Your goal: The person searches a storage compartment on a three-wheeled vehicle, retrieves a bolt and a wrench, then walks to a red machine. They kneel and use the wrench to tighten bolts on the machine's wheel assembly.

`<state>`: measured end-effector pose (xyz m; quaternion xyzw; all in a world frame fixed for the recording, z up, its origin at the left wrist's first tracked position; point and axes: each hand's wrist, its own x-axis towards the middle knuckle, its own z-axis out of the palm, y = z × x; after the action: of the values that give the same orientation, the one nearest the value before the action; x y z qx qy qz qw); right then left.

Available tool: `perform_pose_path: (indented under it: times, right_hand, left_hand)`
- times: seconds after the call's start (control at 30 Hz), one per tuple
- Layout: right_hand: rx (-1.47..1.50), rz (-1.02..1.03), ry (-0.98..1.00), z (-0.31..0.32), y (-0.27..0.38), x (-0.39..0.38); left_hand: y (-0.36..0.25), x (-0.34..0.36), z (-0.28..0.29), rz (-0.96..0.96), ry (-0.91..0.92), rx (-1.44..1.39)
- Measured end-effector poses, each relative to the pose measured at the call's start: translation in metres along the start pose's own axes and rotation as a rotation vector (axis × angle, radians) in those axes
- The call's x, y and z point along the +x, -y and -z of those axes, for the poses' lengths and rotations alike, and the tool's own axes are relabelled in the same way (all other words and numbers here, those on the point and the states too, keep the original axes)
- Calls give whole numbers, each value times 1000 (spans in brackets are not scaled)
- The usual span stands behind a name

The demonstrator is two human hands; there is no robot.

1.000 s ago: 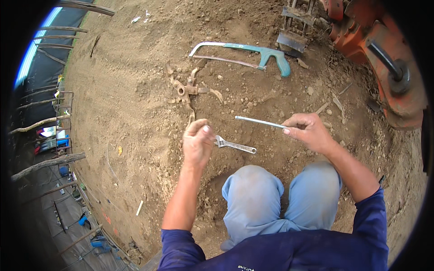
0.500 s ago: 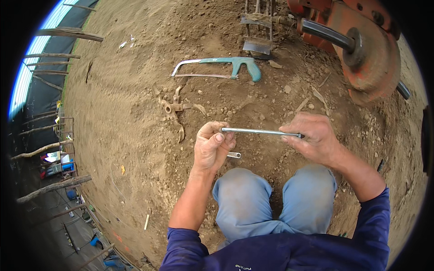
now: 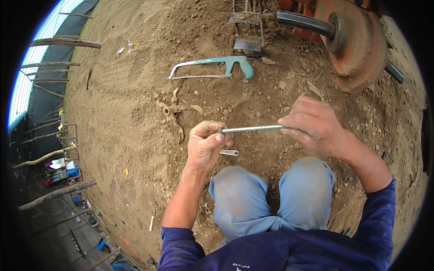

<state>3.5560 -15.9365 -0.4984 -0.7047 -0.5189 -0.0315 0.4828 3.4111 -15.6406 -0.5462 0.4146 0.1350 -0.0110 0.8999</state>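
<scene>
A thin silvery metal rod (image 3: 253, 128) is held level between my two hands, above the dirt in front of my knees. My left hand (image 3: 206, 143) is closed round its left end, thumb bent at the tip. At the other end my right hand (image 3: 314, 124) pinches the rod between thumb and fingers, which hide that end. Just below my left hand, a shiny metal tool with a hole in its end (image 3: 229, 152), perhaps a wrench, lies on the soil. Farther off lie a hacksaw (image 3: 236, 60) with a teal frame and handle, and a rusty hub with curved blades (image 3: 174, 109).
An orange machine housing (image 3: 361, 52) with a thick metal shaft (image 3: 307, 23) stands at the far right. A metal frame with blades or plates (image 3: 247, 43) sits beside it. Wooden poles (image 3: 68, 43) and dark sheeting line the left side. A small white stick (image 3: 151, 223) lies on the dirt.
My right hand has slid inward along the rod, covering the dark end that showed before. My left hand keeps its grip. The whole view has shifted slightly.
</scene>
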Motion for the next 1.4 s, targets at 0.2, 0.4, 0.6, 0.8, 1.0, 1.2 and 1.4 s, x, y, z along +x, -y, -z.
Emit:
perform_pose_path:
  times: [0.2,0.4,0.6,0.8,1.0,1.2,1.4]
  right_hand:
    - [132,-286,159,4,1,-6]
    - [294,-636,317,-5,-4,-14]
    - [650,-926,379,-1,-9,-21]
    - [702,-973,347,-13,-10,-20]
    - [362,-493,130,-19,-12,-32]
    - [289,-475,111,-26,-7,-30]
    - [273,-510,197,-30,-15,-30]
  left_hand:
    - [-7,-8,-2,-70,-8,124]
    - [-4,-13,-18,-146,-34,449]
    - [-9,-18,-15,-161,-33,677]
    - [-18,-23,-13,-173,25,837]
    - [-19,-27,-6,-135,3,900]
    - [-13,-27,-12,-129,-26,864]
    - [-15,-28,-9,-168,-5,969]
